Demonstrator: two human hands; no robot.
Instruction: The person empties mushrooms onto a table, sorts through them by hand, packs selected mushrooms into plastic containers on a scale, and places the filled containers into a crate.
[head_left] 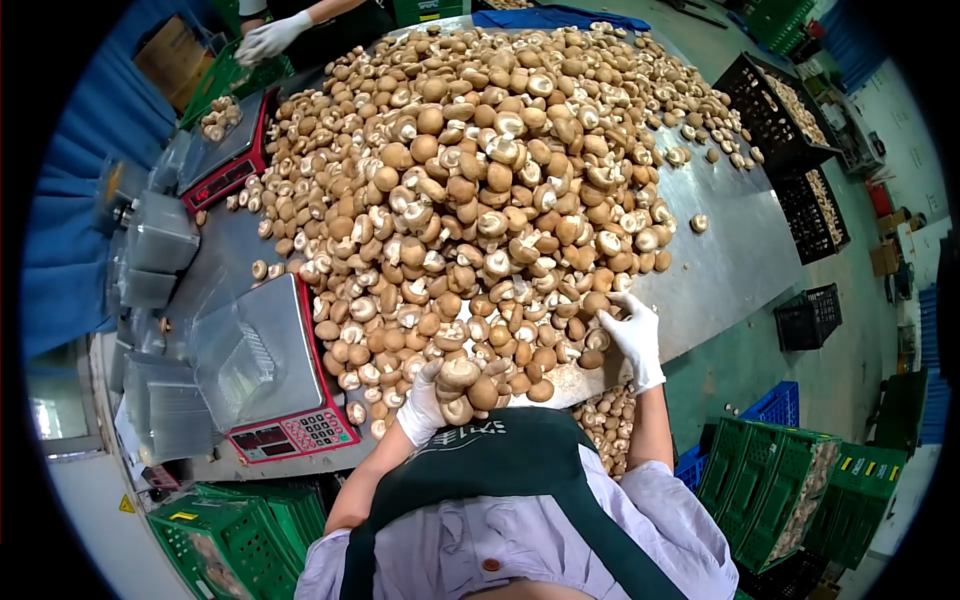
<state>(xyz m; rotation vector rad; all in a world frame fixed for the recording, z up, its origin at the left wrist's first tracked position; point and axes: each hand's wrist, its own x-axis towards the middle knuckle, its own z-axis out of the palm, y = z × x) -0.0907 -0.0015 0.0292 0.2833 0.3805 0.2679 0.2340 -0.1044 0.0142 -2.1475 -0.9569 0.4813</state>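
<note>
A big heap of brown-capped shiitake mushrooms (490, 190) covers the metal table. My left hand (420, 412), in a white glove, is closed around several shiitake mushrooms (458, 378) close to my apron at the near edge. At the heap's right front side, my right hand (636, 342), also gloved, has its thumb and fingers apart. Its fingertips are at a single mushroom (595, 303); a firm grip on it does not show. To the left, a red-framed scale (290, 435) carries a clear plastic tray (243, 360).
A second scale (222, 182) bearing mushrooms is at the far left, near a co-worker's gloved hand (273, 38). Clear plastic trays (165, 405) are stacked along the left edge. Green crates (765, 485) stand at right, and black crates (770, 110) of mushrooms beyond the table.
</note>
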